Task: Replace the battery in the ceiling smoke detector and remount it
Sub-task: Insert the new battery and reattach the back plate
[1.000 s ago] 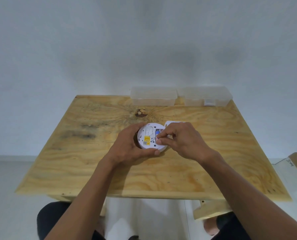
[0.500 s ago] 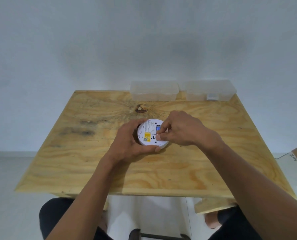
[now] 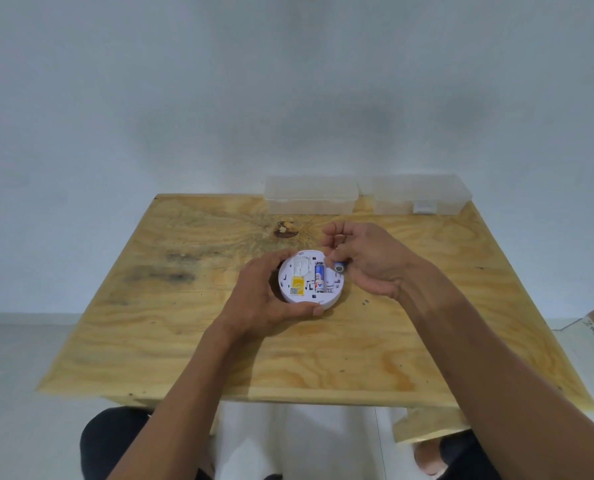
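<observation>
Change: since a half-second back, my right hand [image 3: 368, 261] has lifted off the detector [image 3: 310, 277], taking one cell [image 3: 339, 267] with it; the bay now shows.
Left hand [image 3: 266, 296]: wrapped round the detector's rim from 9 o'clock, thumb at the near edge, pinning it back-up on the table [image 3: 171, 334].
Detector: mid-table, dead ahead of me, bay open at its 3 o'clock side.
Right hand: fingers pinched on the lifted cell, just beyond the rim at 2 o'clock, flat end facing me.
Second cell [image 3: 319, 278]: seated in the bay, long axis 12 to 6.
Key relation: the empty slot lies between that cell and my right hand, the nearer one; I judge any new cell must go in along 12 to 6.
Boxes [image 3: 311, 195]: two clear ones at 12 and 1 o'clock, far edge; contents unclear.
</observation>
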